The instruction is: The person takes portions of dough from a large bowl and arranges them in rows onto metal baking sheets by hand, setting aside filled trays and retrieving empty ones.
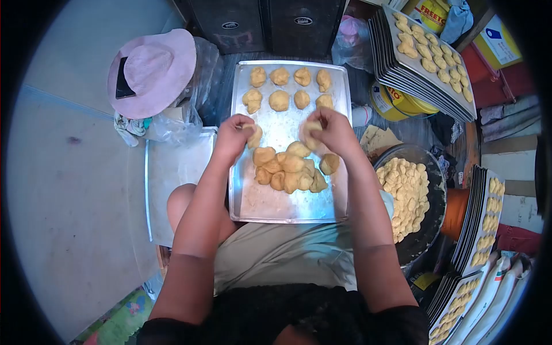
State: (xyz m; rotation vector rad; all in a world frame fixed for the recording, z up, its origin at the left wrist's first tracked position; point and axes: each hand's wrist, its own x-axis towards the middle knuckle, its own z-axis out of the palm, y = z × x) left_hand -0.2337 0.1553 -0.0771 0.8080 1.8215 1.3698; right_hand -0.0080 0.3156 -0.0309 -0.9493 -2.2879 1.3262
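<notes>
The left hand (231, 138), left of the frame's middle, pinches a dough piece (255, 137) between thumb and fingers. The right hand (335, 133), right of the middle, grasps a second dough piece (311, 135), blurred at its edges. Both hands are above a metal tray (250, 208) in the centre of the frame, which sits in front of the person's lap.

In the upper part of the tray, dough lumps (279, 100) lie in two rows of four, set apart from one another; the one at the right end of the lower row is partly covered by the right hand. Below the hands, a dough pile (292, 167) sits in the middle of the tray, its pieces touching, with a single lump (329, 164) just to its right.

At centre right of the frame, a dark basin (435, 230) holds many more pieces of dough. A tray stack (397, 72) fills the upper right, its top tray bearing shaped pieces, with a yellow bucket (384, 103) below it. A pink hat (154, 66) is at the upper left.
</notes>
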